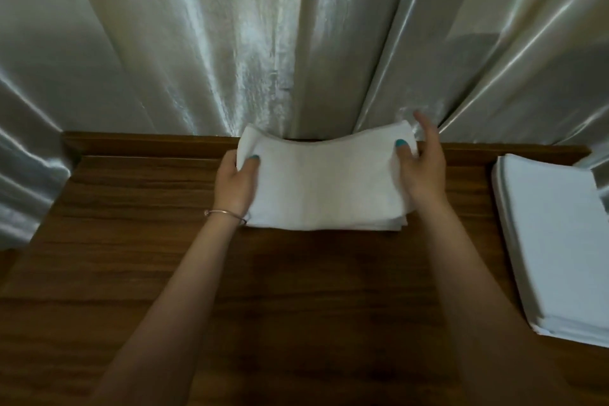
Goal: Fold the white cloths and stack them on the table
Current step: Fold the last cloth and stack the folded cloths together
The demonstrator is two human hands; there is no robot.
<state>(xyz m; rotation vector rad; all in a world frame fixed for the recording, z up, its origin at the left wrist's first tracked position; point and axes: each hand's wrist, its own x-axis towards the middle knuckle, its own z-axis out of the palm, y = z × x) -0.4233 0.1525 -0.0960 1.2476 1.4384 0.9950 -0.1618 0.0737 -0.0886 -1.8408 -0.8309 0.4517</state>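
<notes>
A folded white cloth (324, 180) is held between both hands just above a low stack of folded cloths (392, 225) at the back middle of the wooden table (230, 273). My left hand (235, 183) grips the cloth's left edge, thumb on top. My right hand (423, 168) pinches the right edge with the thumb on top and the fingers spread behind. The cloth sags in the middle and its far corners curl upward.
A second pile of white cloths (560, 241) lies at the table's right edge, partly cut off by the frame. Shiny silver curtains (263, 43) hang close behind the table. A raised wooden lip (148, 142) runs along the table's back.
</notes>
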